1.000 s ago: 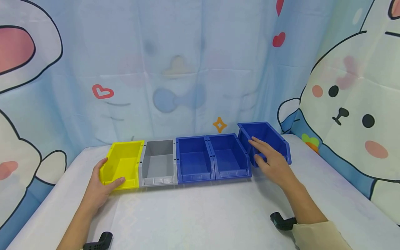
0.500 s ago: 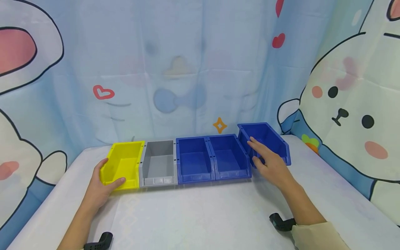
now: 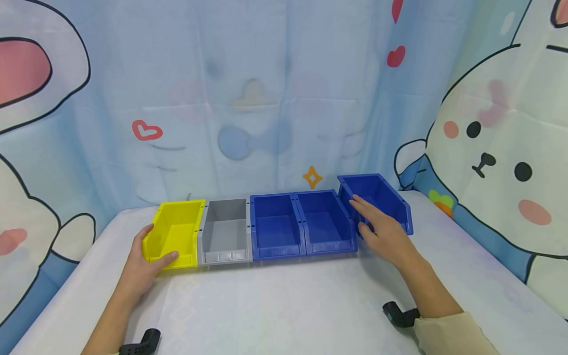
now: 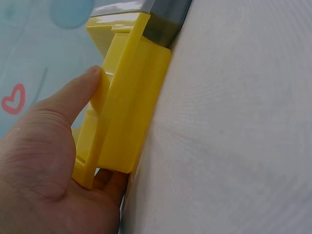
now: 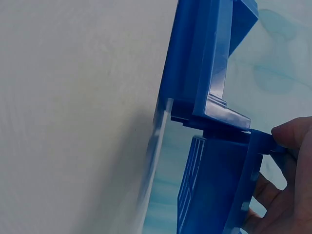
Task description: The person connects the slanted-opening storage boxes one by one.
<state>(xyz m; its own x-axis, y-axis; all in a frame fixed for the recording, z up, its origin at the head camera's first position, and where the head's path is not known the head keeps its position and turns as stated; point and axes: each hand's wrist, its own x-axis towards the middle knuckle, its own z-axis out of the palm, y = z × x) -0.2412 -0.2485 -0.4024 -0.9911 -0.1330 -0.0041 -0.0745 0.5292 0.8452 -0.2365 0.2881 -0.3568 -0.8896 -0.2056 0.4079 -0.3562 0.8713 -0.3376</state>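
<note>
A yellow storage bin (image 3: pixel 175 236) stands at the left end of a row of open-fronted plastic bins. My left hand (image 3: pixel 139 268) grips it, thumb on the front lip and fingers round its left side, as the left wrist view shows of the yellow bin (image 4: pixel 129 102). Beside it come a grey bin (image 3: pixel 225 229) and two blue bins, a left one (image 3: pixel 276 227) and a right one (image 3: pixel 321 219). Another blue bin (image 3: pixel 372 185) sits farther back at the right end. My right hand (image 3: pixel 386 234) holds this last bin by its front edge; some fingertips are hidden.
A white cloth covers the table (image 3: pixel 275 305). Behind the bins hangs a pale blue printed curtain (image 3: pixel 248 54). In the right wrist view, the end blue bin (image 5: pixel 214 185) appears raised off the tabletop, against the neighbouring blue bin's corner (image 5: pixel 224 114).
My right hand has shifted very slightly left along the end blue bin. The left hand and the other bins look unmoved.
</note>
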